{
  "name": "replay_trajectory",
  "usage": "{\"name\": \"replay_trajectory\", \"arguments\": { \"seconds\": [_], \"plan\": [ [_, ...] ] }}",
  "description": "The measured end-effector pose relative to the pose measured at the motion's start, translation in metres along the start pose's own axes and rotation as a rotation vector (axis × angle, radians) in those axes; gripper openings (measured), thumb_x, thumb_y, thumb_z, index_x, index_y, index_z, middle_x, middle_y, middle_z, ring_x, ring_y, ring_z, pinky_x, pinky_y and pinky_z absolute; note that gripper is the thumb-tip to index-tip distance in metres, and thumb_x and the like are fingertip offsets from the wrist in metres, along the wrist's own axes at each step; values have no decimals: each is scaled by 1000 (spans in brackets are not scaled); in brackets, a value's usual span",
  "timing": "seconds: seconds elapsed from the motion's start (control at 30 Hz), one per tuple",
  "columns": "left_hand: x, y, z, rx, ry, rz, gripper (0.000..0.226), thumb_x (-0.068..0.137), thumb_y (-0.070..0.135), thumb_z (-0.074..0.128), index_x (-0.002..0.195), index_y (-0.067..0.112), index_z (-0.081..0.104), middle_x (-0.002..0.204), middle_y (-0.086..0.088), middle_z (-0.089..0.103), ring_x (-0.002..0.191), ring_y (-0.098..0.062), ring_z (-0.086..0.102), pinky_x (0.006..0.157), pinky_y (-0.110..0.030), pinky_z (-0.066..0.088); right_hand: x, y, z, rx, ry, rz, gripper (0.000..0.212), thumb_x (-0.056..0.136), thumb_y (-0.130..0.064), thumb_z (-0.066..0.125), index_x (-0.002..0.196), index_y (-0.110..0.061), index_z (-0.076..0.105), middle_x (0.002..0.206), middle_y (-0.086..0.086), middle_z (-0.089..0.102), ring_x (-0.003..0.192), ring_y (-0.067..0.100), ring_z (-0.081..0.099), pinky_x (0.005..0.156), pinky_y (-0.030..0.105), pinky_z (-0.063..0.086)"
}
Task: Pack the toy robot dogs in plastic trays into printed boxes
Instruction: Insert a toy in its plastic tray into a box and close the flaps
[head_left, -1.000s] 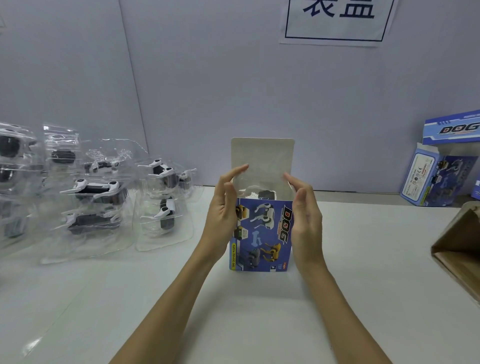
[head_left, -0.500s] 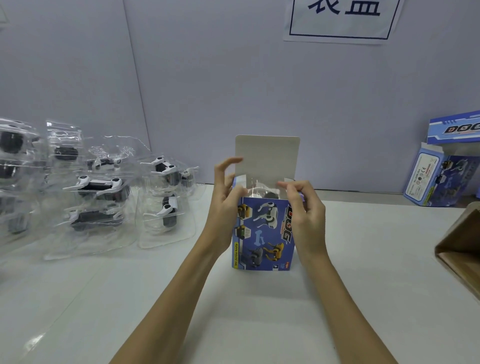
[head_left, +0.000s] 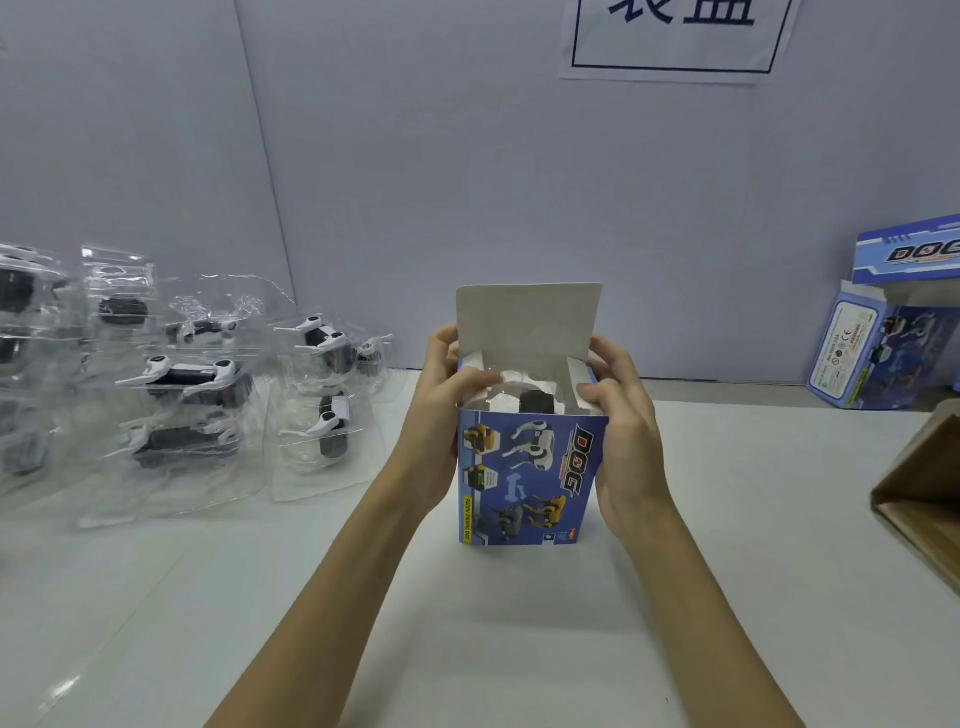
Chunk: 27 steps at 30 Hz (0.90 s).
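A blue printed box (head_left: 530, 478) stands upright on the white table, its top lid flap raised. Inside it sits a toy robot dog in its clear tray (head_left: 535, 400), black and white parts showing at the opening. My left hand (head_left: 441, 410) grips the box's left side, thumb pressing the left side flap inward. My right hand (head_left: 623, 415) grips the right side, thumb on the right side flap. Several more toy dogs in clear plastic trays (head_left: 182, 395) lie in a pile at the left.
Two more blue printed boxes (head_left: 883, 353) stand stacked at the far right by the wall. A brown cardboard carton (head_left: 924, 499) juts in at the right edge. A grey wall with a paper sign (head_left: 675, 36) rises behind the table (head_left: 519, 649).
Both hands have closed in on the top of the box from open, raised positions. The thumbs now press the two side flaps inward over the tray.
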<state>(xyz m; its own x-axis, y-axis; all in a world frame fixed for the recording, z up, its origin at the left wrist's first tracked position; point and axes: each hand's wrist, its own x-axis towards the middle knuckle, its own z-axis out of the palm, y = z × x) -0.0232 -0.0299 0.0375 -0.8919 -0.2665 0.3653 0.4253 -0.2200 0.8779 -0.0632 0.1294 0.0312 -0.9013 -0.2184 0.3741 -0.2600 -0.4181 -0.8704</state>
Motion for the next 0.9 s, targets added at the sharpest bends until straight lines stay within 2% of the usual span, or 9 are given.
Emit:
{"name": "replay_trajectory", "arguments": {
  "seconds": [0.1, 0.17, 0.3, 0.37, 0.53, 0.63, 0.7, 0.8, 0.9],
  "plan": [
    [1, 3, -1, -16, -50, 2, 47, 83, -6, 50, 121, 21, 53, 113, -5, 66, 94, -19, 69, 67, -30, 59, -2, -1, 2, -29, 12, 10, 36, 91, -37, 55, 126, -35, 61, 119, -6, 73, 107, 24, 73, 80, 39, 61],
    [1, 4, -3, -59, -75, -7, 49, 84, -15, 44, 119, 18, 53, 112, -5, 66, 94, -21, 68, 67, -31, 59, -1, -1, 2, -30, 20, 39, 33, 93, -37, 61, 125, -35, 61, 118, -3, 74, 105, 27, 73, 76, 38, 61],
    [-1, 5, -4, -181, -83, -13, 34, 80, -7, 61, 99, 20, 57, 106, -5, 71, 91, -24, 71, 67, -33, 60, 4, -2, 1, -18, 45, 65, 34, 101, -4, 56, 119, -31, 64, 115, -1, 75, 100, 29, 74, 67, 34, 60],
    [-3, 4, -2, -183, -61, -15, 27, 86, -5, 64, 91, 21, 58, 104, -7, 69, 90, -26, 70, 65, -34, 60, 4, -4, 3, -30, 60, 53, 38, 101, 2, 50, 113, -30, 68, 113, 4, 75, 93, 29, 74, 66, 36, 61],
    [-6, -2, -5, -240, -58, 64, 14, 98, 14, 45, 92, 11, 57, 111, -12, 68, 98, -26, 67, 77, -35, 59, -3, -4, 3, 13, 17, 12, 21, 102, -11, 53, 107, -19, 73, 105, 10, 74, 87, 27, 75, 60, 33, 61],
    [-9, -3, -5, -322, -74, 93, 37, 100, 38, 39, 95, 6, 56, 117, -17, 63, 110, -28, 63, 90, -37, 55, -10, 3, 2, 32, -1, -45, 33, 103, -26, 40, 113, -17, 70, 113, 13, 74, 93, 30, 75, 63, 34, 61],
    [-9, -5, -1, -272, -73, 80, 44, 100, 53, 45, 97, 10, 54, 119, -10, 62, 108, -27, 66, 88, -38, 58, -11, 4, 0, 76, -6, -35, 45, 105, -42, 34, 114, -19, 71, 114, 12, 75, 95, 28, 75, 66, 32, 61],
    [-9, -11, -2, -116, -72, 84, 33, 87, 41, 63, 103, 16, 50, 123, -1, 64, 101, -25, 73, 73, -35, 61, -9, 5, 1, -6, -22, -47, 43, 104, -55, 38, 109, -25, 69, 108, 8, 76, 93, 26, 77, 67, 30, 61],
    [-6, -14, -9, -120, -76, 59, 23, 86, 23, 58, 106, 15, 51, 134, -2, 60, 105, -24, 72, 71, -33, 60, -5, 7, 0, -101, -60, -59, 20, 99, -38, 49, 103, -29, 66, 101, 3, 75, 90, 20, 76, 63, 25, 59]
  ]
}}
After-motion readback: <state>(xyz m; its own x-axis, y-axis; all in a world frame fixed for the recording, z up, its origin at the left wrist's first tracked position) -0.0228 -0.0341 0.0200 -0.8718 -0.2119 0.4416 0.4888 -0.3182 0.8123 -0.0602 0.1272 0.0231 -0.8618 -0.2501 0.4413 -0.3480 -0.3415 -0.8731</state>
